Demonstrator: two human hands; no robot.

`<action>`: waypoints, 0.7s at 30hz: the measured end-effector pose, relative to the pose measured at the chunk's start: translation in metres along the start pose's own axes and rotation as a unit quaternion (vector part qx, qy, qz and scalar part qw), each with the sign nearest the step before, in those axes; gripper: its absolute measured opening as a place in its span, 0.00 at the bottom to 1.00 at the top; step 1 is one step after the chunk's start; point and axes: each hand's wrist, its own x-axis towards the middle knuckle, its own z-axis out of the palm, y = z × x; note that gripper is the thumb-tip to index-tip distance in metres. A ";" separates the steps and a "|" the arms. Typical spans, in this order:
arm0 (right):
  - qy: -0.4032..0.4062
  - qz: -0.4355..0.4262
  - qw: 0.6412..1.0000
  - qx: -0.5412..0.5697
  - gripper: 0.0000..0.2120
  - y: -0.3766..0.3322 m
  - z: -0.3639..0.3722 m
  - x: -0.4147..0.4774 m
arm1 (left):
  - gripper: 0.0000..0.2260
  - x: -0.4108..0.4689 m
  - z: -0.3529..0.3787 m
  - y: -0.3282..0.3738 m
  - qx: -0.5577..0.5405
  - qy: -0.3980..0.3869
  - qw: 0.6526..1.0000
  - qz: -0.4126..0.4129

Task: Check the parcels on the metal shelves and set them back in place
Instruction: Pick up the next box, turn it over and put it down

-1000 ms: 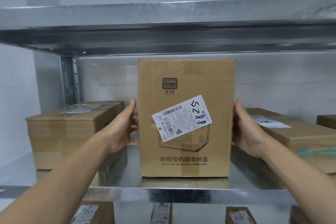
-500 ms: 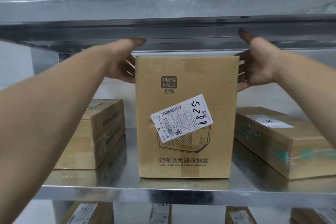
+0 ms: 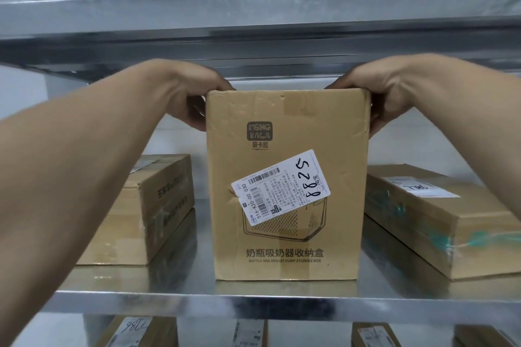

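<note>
— If we start at the far left, what lies on the grey metal shelf point(image 3: 253, 300)?

— A low brown cardboard parcel point(image 3: 135, 214) with dark print on its side, flat on the shelf, well left of the middle. Next comes the left hand point(image 3: 191, 100). Its fingers are curled over the top left corner of the tall brown cardboard box point(image 3: 284, 234), and its thumb runs down the box's left side.

— And the box itself?

— It stands upright near the shelf's front edge, between the two low parcels and apart from both. A white shipping label point(image 3: 280, 184) is stuck on its front at a slant, with "8825" handwritten on it.

— The other side?

— The right hand point(image 3: 377, 101) grips the top right corner the same way. Beyond it lies a flat brown parcel with green tape point(image 3: 439, 222), with a white label on top.

— Anything below?

— More labelled cardboard parcels point(image 3: 135, 332) on the shelf underneath, only their tops in view.
</note>
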 end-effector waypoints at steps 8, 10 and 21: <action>-0.018 0.002 0.999 -0.034 0.10 -0.004 0.000 0.005 | 0.07 0.004 0.003 0.003 0.021 0.003 1.000 -0.007; -0.014 0.006 0.999 -0.037 0.11 -0.005 0.000 0.006 | 0.07 0.004 0.005 0.006 0.034 0.001 0.999 -0.003; -0.020 -0.020 0.999 -0.037 0.09 -0.004 0.002 0.000 | 0.07 0.004 0.004 0.005 0.045 0.013 0.999 -0.013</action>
